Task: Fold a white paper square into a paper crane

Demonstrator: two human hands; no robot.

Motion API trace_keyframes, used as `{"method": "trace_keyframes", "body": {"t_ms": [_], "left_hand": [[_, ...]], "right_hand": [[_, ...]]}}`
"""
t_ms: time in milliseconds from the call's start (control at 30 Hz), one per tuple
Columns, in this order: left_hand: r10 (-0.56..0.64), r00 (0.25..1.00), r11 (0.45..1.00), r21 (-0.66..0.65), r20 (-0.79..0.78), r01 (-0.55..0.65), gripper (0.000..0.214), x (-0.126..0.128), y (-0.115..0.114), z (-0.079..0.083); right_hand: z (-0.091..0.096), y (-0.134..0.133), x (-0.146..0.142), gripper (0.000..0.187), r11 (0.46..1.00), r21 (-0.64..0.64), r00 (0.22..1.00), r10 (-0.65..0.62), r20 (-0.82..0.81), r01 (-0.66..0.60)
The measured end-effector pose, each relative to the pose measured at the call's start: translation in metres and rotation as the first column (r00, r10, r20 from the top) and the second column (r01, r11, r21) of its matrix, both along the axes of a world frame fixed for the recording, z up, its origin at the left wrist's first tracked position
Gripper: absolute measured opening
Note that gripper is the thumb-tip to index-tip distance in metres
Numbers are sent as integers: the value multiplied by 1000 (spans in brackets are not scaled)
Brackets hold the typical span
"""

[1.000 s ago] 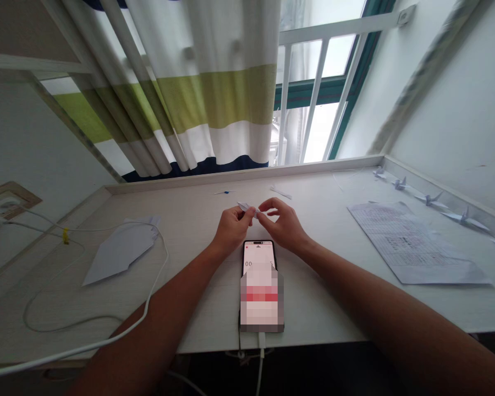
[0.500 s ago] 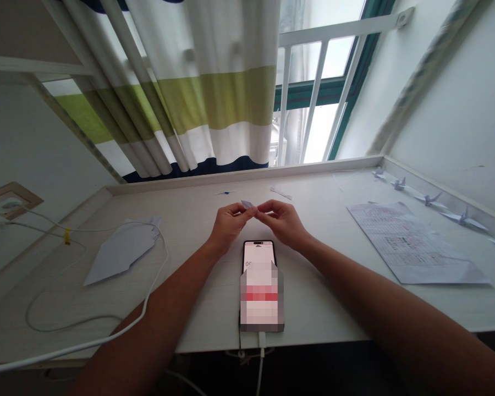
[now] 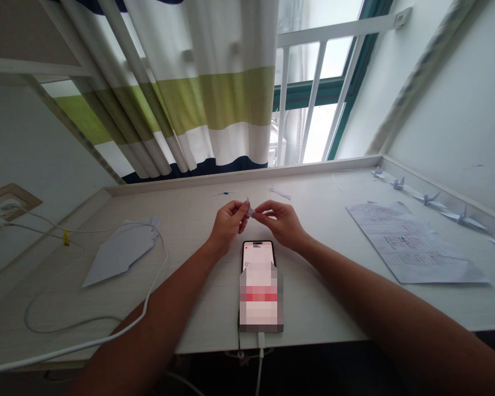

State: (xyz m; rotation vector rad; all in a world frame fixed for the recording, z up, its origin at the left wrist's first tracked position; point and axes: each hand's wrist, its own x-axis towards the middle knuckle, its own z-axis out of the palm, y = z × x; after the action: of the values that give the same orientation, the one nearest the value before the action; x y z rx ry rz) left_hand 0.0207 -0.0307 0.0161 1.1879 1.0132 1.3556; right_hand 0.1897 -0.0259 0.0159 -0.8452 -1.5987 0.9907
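Observation:
A small folded piece of white paper [image 3: 251,210] is pinched between my two hands above the desk. My left hand [image 3: 230,223] is closed, its thumb and fingertips on the paper's left side, with one pointed tip sticking up. My right hand [image 3: 281,221] pinches the lower right end of the paper between thumb and index finger. The fingers hide part of the folds. Just below the hands lies a phone [image 3: 258,258] with a lit, partly blurred screen and a cable in its lower end.
Several folded paper cranes [image 3: 427,199] line the desk's right edge, beside a printed sheet [image 3: 412,242]. White paper sheets [image 3: 121,250] lie at left under a white cable [image 3: 163,250]. A blue-centred pen-like item [image 3: 225,193] and a paper strip [image 3: 280,192] lie at the back.
The folded paper has turned: its tip now points more upright, and more of it shows between the hands. My left fingers have shifted their grip; my right hand is nearly unmoved.

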Motion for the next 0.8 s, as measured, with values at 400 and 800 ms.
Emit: {"method": "trace_keyframes", "body": {"t_ms": [400,800], "left_hand": [[377,828,839,531,-416,-116,24,-5,-5,-2],[25,999,990,135,44,-30,53,-1,0,4]], "right_hand": [[2,0,2,37,992,41,989,-124,74,121],[3,-2,1,30,995,88,995,-58,80,51]]}}
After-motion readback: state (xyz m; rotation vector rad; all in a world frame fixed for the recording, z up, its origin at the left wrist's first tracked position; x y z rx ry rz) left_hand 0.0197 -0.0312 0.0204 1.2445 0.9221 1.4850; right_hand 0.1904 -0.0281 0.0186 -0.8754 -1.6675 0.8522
